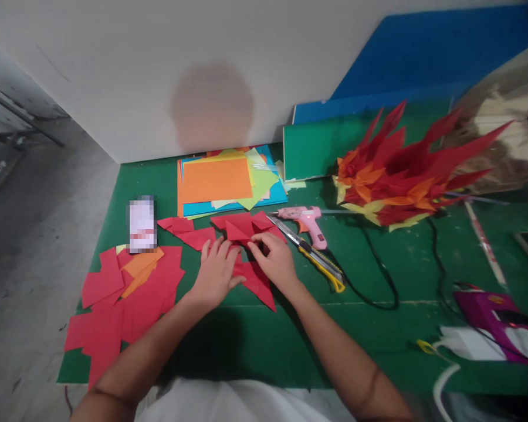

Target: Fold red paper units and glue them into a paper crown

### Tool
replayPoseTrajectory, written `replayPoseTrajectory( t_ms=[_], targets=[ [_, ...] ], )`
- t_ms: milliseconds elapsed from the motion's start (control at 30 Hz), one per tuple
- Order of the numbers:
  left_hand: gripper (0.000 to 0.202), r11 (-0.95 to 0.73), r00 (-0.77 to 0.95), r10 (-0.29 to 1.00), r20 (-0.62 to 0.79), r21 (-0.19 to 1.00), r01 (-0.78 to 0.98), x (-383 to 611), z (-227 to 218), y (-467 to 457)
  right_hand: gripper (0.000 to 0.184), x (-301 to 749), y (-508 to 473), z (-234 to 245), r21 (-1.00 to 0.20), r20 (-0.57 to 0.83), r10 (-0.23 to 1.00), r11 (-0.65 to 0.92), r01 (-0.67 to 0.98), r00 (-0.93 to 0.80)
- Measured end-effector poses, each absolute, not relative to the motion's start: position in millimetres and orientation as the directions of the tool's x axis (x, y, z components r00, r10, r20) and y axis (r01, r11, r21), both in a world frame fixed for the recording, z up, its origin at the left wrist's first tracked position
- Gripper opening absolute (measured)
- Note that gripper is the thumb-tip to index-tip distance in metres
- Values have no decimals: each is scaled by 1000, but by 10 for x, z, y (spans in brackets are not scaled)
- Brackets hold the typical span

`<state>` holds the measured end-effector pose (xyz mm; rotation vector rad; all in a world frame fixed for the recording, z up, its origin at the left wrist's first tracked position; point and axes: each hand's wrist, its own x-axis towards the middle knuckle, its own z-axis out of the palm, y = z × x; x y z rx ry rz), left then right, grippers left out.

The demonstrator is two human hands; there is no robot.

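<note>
My left hand (217, 272) lies with its fingers spread, fingertips touching the near left edge of a folded red paper piece (241, 227). On that piece's near edge my right hand (273, 258) pinches the paper between thumb and forefinger. More folded red paper pieces (259, 284) lie under and around both hands. Beside my right hand is a box cutter (310, 252) with a yellow end. A pink hot glue gun (308, 223) lies just beyond it, a clear glue stick poking out of its back.
Coloured paper sheets (217, 179) are stacked at the back. Red paper cutouts (154, 293) and a blurred phone (141, 225) lie at left. A red, orange and yellow paper flame shape (400, 170) stands at right. A black cord (381, 302) and purple power strip (488, 316) are nearby.
</note>
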<state>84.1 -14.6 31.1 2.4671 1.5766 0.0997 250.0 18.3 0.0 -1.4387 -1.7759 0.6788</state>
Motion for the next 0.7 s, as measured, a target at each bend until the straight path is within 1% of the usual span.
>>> replayPoseTrajectory(
  t_ms=[133, 200, 300, 367, 433, 500, 600, 700],
  targets=[
    [58, -430, 442, 897, -14, 208, 879, 797, 330, -73, 12, 2539, 142, 67, -806, 289, 957, 230, 545, 23],
    [65, -438, 449, 894, -8, 200, 876, 787, 337, -28, 12, 2569, 127, 102, -798, 344, 937, 258, 544, 61],
    [80, -405, 421, 905, -63, 176, 897, 784, 349, 35, 11, 2605, 116, 135, -787, 394, 916, 291, 544, 81],
    [83, -384, 401, 910, -104, 148, 911, 792, 366, 63, 11, 2622, 113, 145, -781, 402, 911, 289, 554, 92],
    [77, -395, 409, 903, -133, 121, 911, 808, 389, 75, 12, 2636, 113, 149, -776, 414, 903, 287, 561, 111],
    [66, -424, 436, 888, -150, 104, 900, 828, 414, 73, 12, 2652, 117, 149, -774, 429, 894, 291, 563, 128],
    [52, -483, 489, 860, -144, 78, 872, 869, 445, 48, 10, 2678, 125, 147, -773, 446, 884, 302, 558, 141],
    [45, -530, 527, 837, -149, 21, 848, 919, 454, -1, 10, 2702, 133, 138, -772, 462, 874, 313, 553, 150]
  ],
)
